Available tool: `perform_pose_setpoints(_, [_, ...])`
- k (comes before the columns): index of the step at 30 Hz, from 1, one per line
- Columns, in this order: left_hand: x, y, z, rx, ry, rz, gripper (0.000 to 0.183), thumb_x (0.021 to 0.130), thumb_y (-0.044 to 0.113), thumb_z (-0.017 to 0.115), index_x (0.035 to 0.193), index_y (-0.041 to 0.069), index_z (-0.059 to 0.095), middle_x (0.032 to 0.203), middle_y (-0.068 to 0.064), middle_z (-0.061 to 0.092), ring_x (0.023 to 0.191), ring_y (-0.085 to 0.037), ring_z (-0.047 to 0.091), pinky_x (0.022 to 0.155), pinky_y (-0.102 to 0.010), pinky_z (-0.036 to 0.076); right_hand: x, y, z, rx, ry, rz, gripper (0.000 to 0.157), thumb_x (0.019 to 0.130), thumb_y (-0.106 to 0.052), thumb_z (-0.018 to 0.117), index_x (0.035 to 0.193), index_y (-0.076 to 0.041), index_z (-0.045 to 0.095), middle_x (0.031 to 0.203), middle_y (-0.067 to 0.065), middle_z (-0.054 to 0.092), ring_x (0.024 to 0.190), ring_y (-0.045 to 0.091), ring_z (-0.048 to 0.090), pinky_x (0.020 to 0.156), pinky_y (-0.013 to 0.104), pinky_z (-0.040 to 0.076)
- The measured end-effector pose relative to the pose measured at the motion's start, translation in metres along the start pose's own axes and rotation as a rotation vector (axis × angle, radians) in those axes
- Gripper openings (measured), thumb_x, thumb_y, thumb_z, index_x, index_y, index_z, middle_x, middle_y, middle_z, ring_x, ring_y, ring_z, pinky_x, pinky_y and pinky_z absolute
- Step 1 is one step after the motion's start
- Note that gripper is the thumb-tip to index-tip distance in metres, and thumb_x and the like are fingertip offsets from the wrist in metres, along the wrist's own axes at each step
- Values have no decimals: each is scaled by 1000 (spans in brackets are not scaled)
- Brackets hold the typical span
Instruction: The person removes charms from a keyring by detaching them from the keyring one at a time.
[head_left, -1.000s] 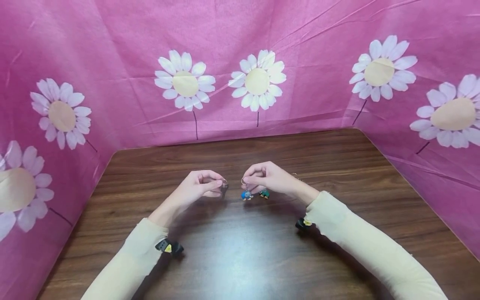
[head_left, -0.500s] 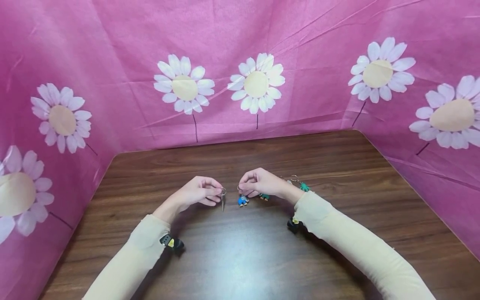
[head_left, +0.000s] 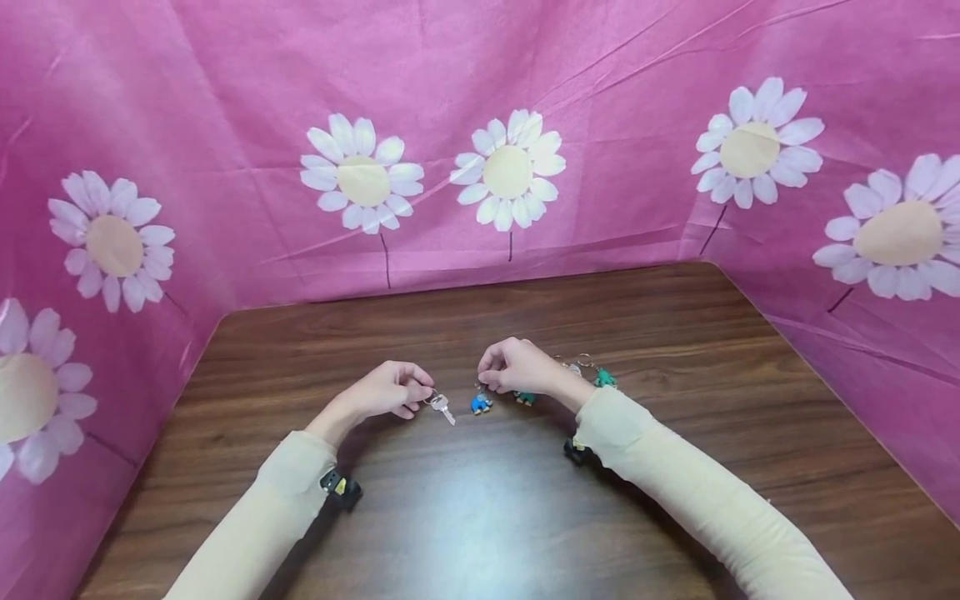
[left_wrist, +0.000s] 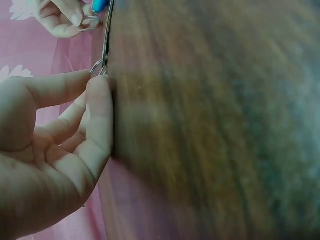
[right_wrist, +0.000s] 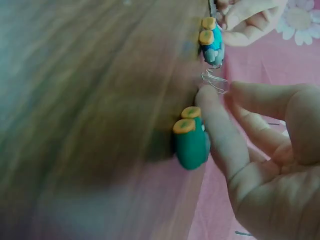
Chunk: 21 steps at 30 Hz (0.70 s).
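My left hand (head_left: 386,390) pinches a key ring with a silver key (head_left: 443,409) on it. The key lies low over the table, pointing toward the middle. Thumb and finger of my right hand (head_left: 519,367) are at the metal ring (right_wrist: 215,80) of a blue figure keychain (head_left: 481,404), pinching it. That figure has orange feet and rests on or just over the wood. Close beside the right fingers sits a green figure keychain (right_wrist: 191,145), partly covered by the hand in the head view.
Behind the right wrist lie another green keychain (head_left: 604,377) and a small pale item with a ring (head_left: 575,369). The brown wooden table (head_left: 315,333) is bordered by a pink cloth (head_left: 600,50) with printed daisies.
Both hands have come down and slightly toward the person. The key has tipped from hanging upright to lying slanted. The blue keychain has shifted left and lower, and the keychains behind the right wrist are uncovered.
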<state>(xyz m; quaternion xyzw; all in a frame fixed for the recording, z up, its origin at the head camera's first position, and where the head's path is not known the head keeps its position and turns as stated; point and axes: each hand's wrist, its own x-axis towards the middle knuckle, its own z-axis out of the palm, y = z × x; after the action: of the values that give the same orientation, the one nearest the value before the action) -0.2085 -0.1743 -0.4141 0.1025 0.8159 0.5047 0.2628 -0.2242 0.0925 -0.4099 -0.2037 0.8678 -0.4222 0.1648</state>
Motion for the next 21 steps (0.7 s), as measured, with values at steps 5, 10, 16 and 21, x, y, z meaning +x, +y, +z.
perform_pose_setpoints(5, [-3,-5,2,42,-2,39,21,95,4,65,113,-7,63,81,-7,61,69,-16,56,62,-31,60,2,-11,11,6,-1,86,5,94,-9,73,92,-4,72,75,2,71,66,12,69,60,24,61])
perform_pose_setpoints(10, [-4,-5,6,62,14,53,24,95,6,65,115,-6,61,80,-7,58,70,-16,55,62,-32,60,5,-18,15,-19,13,131,8,95,-13,73,90,-6,71,74,2,71,62,13,70,57,25,60])
perform_pose_setpoints(16, [-3,1,3,72,17,62,27,95,8,67,117,-7,60,84,-9,61,71,-18,57,62,-34,61,9,-22,8,-44,-29,113,9,96,-16,73,93,-7,72,73,3,72,63,16,70,58,26,60])
perform_pose_setpoints(21, [-5,10,-20,237,43,221,33,96,13,70,122,-4,60,98,-11,67,77,-21,64,70,-35,60,9,-31,-26,-170,-66,-39,17,99,-25,68,107,-12,74,90,5,75,80,21,71,78,37,60])
